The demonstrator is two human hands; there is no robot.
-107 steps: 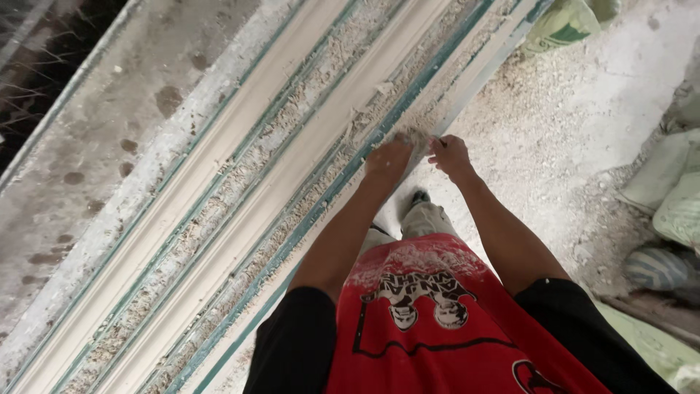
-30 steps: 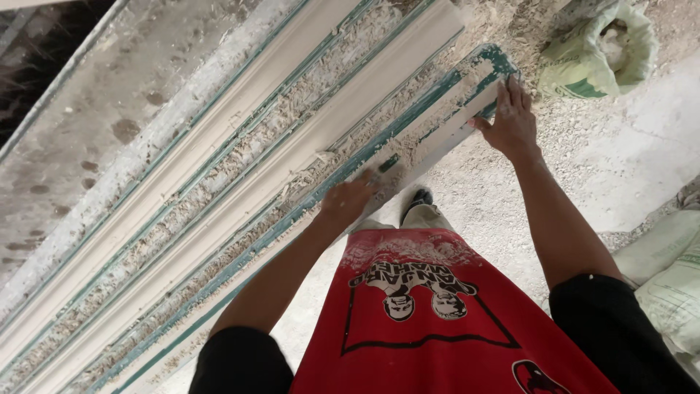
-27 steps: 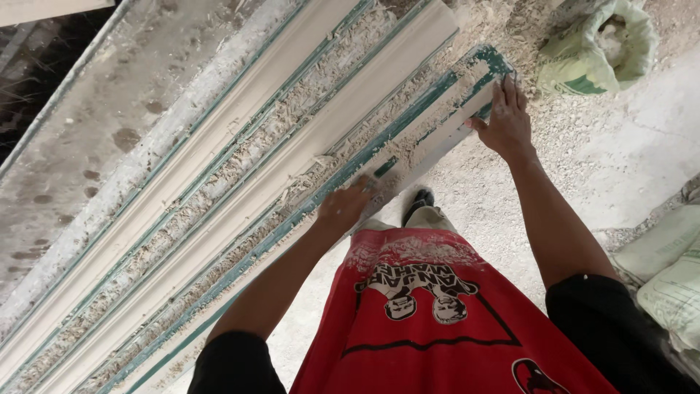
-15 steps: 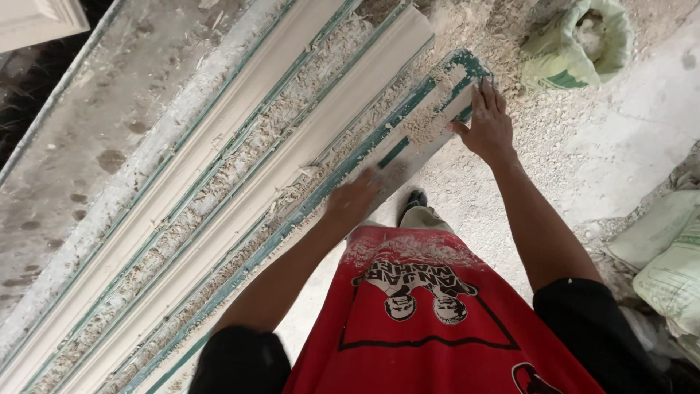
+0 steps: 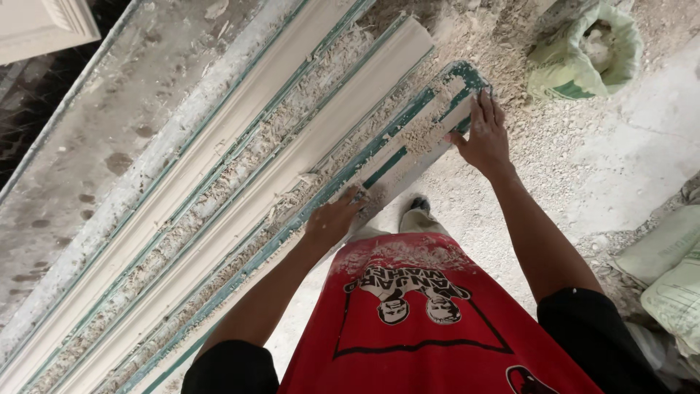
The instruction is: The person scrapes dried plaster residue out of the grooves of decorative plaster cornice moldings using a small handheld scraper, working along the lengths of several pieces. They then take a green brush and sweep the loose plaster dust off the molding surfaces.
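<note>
A long green-edged mould [image 5: 408, 138] lies diagonally on a workbench, caked with white plaster crumbs. My right hand [image 5: 485, 135] rests flat on its far end, fingers spread. My left hand [image 5: 334, 219] grips the mould's near edge lower down, fingers curled over it. Beside it run long white plaster cornice strips [image 5: 292, 157], with loose crumbs between them.
The grey, stained bench top [image 5: 109, 124] stretches to the left. A green sack [image 5: 587, 51] stands open on the dusty floor at the upper right. More sacks [image 5: 667, 270] lie at the right edge. A white moulded piece [image 5: 40, 25] sits at the top left.
My right hand has slid along the mould to its far end and my left has moved down its near edge. The view has shifted toward the mould's end.
</note>
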